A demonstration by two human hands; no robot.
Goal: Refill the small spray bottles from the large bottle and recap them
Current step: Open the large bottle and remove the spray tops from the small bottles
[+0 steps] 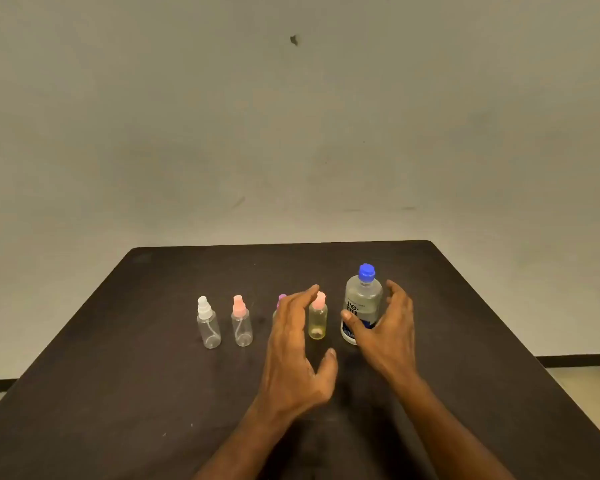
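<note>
A dark table (118, 358) stood against a plain pale wall (291, 116), seen from above and behind a person's two bare forearms. Five bottles stood upright in a row across the table. From the left: a clear spray bottle with a white cap (208, 323), a clear spray bottle with a pink cap (241, 322), then a bottle with a purple cap (282, 299), mostly hidden behind the left hand, so its body could not be made out. Next stood a yellowish spray bottle with a pink cap (317, 317), and at the right end the large bottle (362, 303), clear with a blue cap and a dark label.

The left hand (297, 351) was held open, fingers straight and thumb spread, just beside the yellowish bottle and holding nothing. The right hand (385, 330) was cupped wide around the large bottle, thumb in front of the label and fingers behind its right side; it seemed close to touching, though whether it had contact could not be told.
</note>
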